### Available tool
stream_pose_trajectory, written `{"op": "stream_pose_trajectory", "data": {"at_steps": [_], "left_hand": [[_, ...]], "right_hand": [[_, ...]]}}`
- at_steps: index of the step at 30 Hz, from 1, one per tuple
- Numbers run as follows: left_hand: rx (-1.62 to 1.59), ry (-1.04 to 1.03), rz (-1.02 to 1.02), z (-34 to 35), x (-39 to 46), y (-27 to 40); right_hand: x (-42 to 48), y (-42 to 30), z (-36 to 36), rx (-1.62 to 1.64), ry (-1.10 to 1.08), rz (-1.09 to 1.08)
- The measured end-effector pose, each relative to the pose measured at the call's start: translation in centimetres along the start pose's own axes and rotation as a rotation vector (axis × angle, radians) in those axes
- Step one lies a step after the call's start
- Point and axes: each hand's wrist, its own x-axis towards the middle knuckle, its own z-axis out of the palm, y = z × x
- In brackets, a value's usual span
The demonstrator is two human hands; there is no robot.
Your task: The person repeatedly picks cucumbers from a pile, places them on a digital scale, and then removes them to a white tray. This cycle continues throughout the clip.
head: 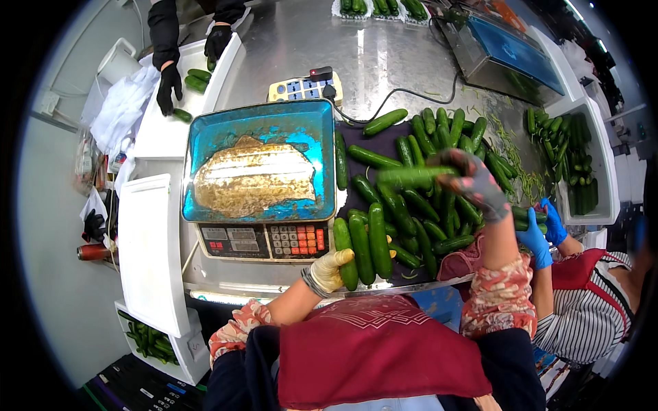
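Note:
My left hand (330,269), in a pale yellowish glove, supports three cucumbers (364,250) side by side at the table's front edge. Its fingertips show beneath and beyond them. Above the pile, my right hand (475,185), in a grey and pink glove, grips one end of another cucumber (414,176), blurred by motion. Many more cucumbers (421,205) lie heaped on a dark cloth (354,136) under and around that hand. Left of the heap stands a weighing scale (257,164) with a worn blue pan and nothing on it.
A power strip (308,88) with a black cable lies behind the scale. Blue-gloved hands (540,231) of a co-worker hold cucumbers at right, near a white foam box (606,169). Black-gloved hands (169,87) reach into another foam box (159,141). A wrapping machine (509,56) stands at back right.

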Motion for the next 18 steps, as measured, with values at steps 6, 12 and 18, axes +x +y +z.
{"op": "stream_pose_trajectory", "data": {"at_steps": [6, 12, 18], "left_hand": [[0.019, 0.009, -0.163, -1.5, 0.6, -1.2], [-0.107, 0.038, -0.168, -1.8, -0.8, -1.7], [-0.085, -0.042, -0.073, -0.7, -1.2, -1.1]], "right_hand": [[-0.5, 0.6, 6.5, -0.448, -0.415, -0.006], [-0.5, 4.9, 11.0, -0.331, -0.041, -0.046], [7.6, 8.7, 6.0, -1.157, 0.344, -0.176]]}}
